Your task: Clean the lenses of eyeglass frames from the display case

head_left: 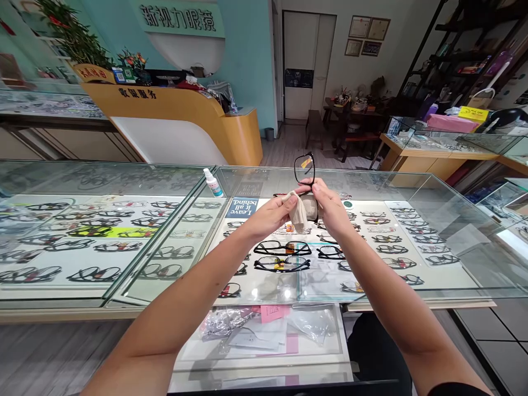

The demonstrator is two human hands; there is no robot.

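Above the glass display counter I hold a pair of black-framed eyeglasses [314, 168] in my right hand [329, 206], which is closed on the frame. The glasses are turned on end, with one lens pointing up and the other low behind the fingers. A small orange label shows through the upper lens. My left hand [272, 214] is closed on a beige cleaning cloth [300, 214], which hangs down against the lower lens and partly hides it. On the glass below my hands lie two black eyeglasses [282, 248], one in front of the other.
Rows of eyeglasses [391, 249] lie inside the glass counter [264, 297]. A white spray bottle [213, 184] stands on the glass at the left. Below me an open drawer [264, 363] holds plastic bags and papers. Across the aisle stands a wooden cashier desk [243, 137].
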